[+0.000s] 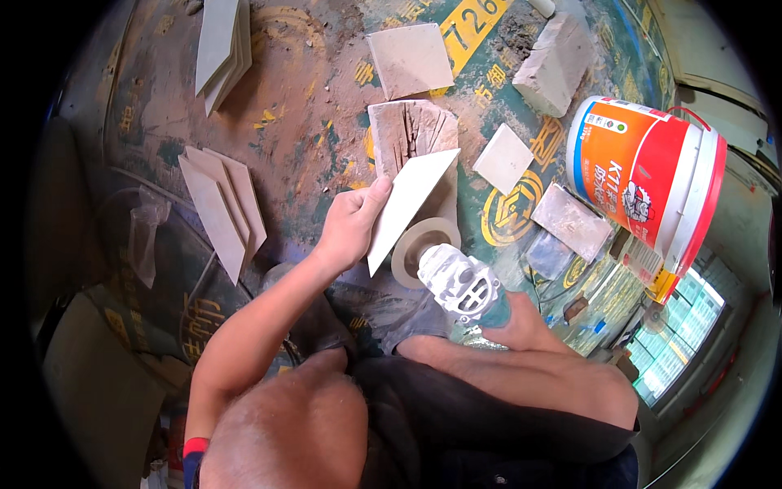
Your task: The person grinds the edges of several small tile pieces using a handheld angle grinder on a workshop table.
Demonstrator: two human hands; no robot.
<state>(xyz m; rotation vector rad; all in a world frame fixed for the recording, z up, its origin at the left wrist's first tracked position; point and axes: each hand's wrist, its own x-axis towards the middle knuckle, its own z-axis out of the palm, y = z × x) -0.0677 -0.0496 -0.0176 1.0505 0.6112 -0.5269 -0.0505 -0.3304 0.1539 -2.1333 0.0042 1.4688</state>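
Observation:
My left hand [356,222] grips a pale, slanted-edged tile piece [413,204] by its left side, thumb along the edge. The tile is held tilted above a scored block [410,130] that lies on the dusty floor covering. In my right hand [521,323] is an angle grinder [461,281] with a white, dust-coated head and a teal body; the fingers wrap round the body and are partly hidden. Its round disc [407,254] is beside the tile's lower right edge. Whether disc and tile touch, I cannot tell.
Cut tile pieces stand in stacks at the left [224,204] and far left [220,53]. A square tile [410,61], a small tile [503,159] and a thick block [555,65] lie ahead. An orange-and-red bucket [643,171] lies tilted at the right, near another small slab [572,220].

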